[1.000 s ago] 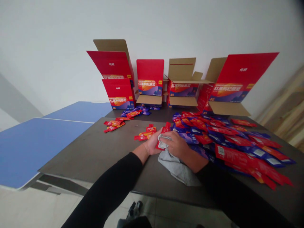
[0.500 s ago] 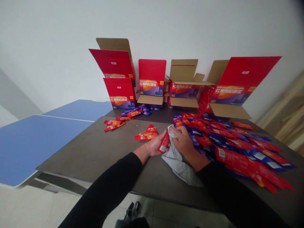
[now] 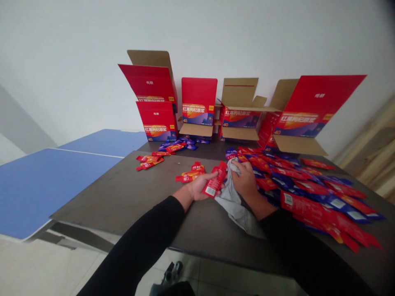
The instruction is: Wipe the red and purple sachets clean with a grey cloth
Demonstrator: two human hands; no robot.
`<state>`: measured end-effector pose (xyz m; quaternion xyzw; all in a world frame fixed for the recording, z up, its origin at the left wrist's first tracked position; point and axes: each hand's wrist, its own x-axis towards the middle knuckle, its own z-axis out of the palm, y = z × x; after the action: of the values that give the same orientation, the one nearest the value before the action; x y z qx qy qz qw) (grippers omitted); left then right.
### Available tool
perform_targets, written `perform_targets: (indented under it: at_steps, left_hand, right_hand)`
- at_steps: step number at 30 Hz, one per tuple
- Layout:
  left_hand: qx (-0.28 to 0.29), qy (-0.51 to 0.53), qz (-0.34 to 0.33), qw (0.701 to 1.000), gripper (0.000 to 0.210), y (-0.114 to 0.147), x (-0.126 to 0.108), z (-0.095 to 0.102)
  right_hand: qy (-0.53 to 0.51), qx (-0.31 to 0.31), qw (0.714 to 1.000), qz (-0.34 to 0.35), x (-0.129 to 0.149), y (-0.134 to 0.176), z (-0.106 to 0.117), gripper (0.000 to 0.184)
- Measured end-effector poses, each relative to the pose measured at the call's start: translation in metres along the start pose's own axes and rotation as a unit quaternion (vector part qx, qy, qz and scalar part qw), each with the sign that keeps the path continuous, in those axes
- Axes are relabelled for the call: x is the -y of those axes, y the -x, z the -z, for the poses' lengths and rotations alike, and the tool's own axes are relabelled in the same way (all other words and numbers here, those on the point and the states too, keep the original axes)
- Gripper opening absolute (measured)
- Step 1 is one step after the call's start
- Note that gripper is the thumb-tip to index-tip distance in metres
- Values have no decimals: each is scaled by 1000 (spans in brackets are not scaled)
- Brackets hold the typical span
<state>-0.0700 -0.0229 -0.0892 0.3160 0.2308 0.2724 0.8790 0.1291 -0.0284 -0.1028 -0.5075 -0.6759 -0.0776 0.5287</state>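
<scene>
In my left hand (image 3: 199,188) I hold a red spouted pouch (image 3: 215,179), its barcode end toward me and the narrow end pointing away. My right hand (image 3: 245,179) grips a grey cloth (image 3: 233,205), which hangs down from the fingers onto the table; the cloth is just right of the pouch. Past my left hand lie a few red and orange pouches (image 3: 191,176). Close to my right hand spreads a large heap of red and dark blue pouches (image 3: 296,176).
Red cartons with raised flaps, among them a middle carton (image 3: 199,100) and a right carton (image 3: 305,111), line the back of the dark table (image 3: 123,201). Smaller pouch groups (image 3: 149,161) lie at the left rear. A blue table (image 3: 61,176) adjoins on the left.
My right hand and the cloth have moved right, off the pouch's top. More of the red pouch now shows in my left hand.
</scene>
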Motion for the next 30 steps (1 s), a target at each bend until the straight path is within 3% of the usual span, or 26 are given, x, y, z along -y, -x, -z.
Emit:
perform_targets:
  at_steps: [2, 5, 9, 12, 18, 23, 30]
  left_hand:
    - [-5, 33, -16, 999, 36, -1, -3, 0]
    - [-19, 79, -65, 995, 34, -4, -8, 0]
    - [-16, 115, -119, 986, 38, -6, -12, 0]
    - [-7, 125, -117, 985, 41, -5, -13, 0]
    - [38, 103, -67, 992, 41, -4, -8, 4]
    - [50, 69, -40, 996, 33, -5, -5, 10]
    - [28, -1, -1, 1000, 32, 2, -4, 9]
  right_hand:
    - [-11, 2, 1000, 18, 0, 0, 3, 38]
    - [-55, 63, 990, 113, 6, 5, 6, 42]
    - [-115, 187, 941, 258, 17, 15, 7, 46]
    - [-106, 236, 917, 303, 20, 19, 6, 40]
    - [-104, 222, 926, 287, 11, 18, 1, 47]
    - [-69, 169, 959, 216, 4, 14, 1, 49]
    - [-14, 126, 984, 125, -2, 11, 3, 52]
